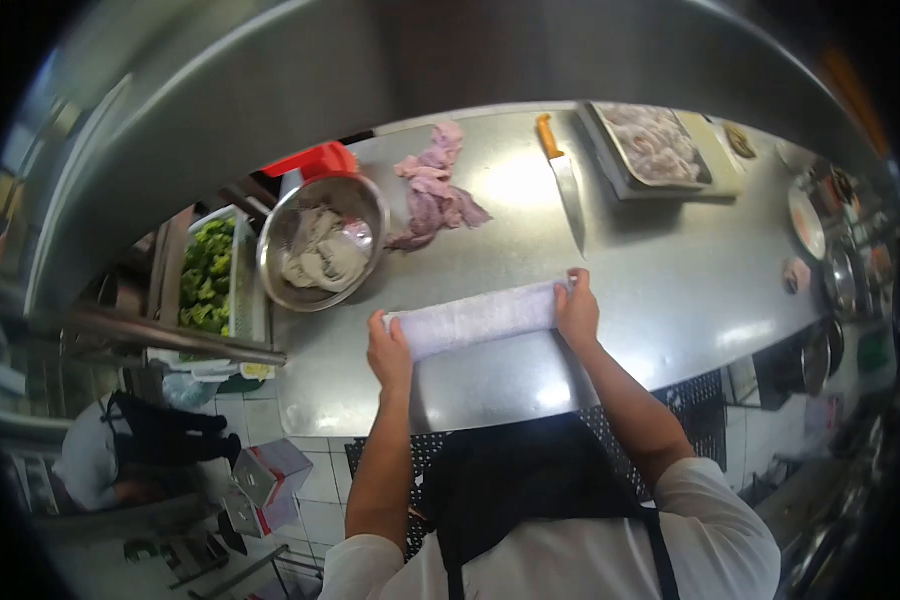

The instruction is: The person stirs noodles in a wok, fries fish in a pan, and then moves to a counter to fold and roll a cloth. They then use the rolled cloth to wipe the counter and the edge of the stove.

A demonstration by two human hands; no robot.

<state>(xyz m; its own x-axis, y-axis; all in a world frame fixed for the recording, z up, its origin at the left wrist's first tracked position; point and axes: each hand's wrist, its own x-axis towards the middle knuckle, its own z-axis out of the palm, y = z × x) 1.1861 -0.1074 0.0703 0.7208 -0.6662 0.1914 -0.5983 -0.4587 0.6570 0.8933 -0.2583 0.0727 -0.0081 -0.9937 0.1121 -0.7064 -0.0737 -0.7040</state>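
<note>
A long, pale lavender-white slab with a frosty-looking top [475, 322] lies crosswise in front of me, close over the metal table's near part. My left hand [389, 352] is closed round its left end, the thumb on the near side. Round the right end, my right hand [577, 309] is closed in the same way. Beyond the slab lies a crumpled pink cloth [433, 190]. A knife [567, 190] with an orange handle rests on the table, its tip toward my right hand. Left of the cloth stands a steel bowl [271, 262] holding a whitish, crumpled mass.
A tray [707, 184] of pale raw pieces sits on a white cutting board [727, 182] at back right. Green leafy vegetables [207, 275] fill a crate at left. A steel shelf [450, 60] overhangs the far side. A person [100, 450] bends near boxes [270, 475] at lower left.
</note>
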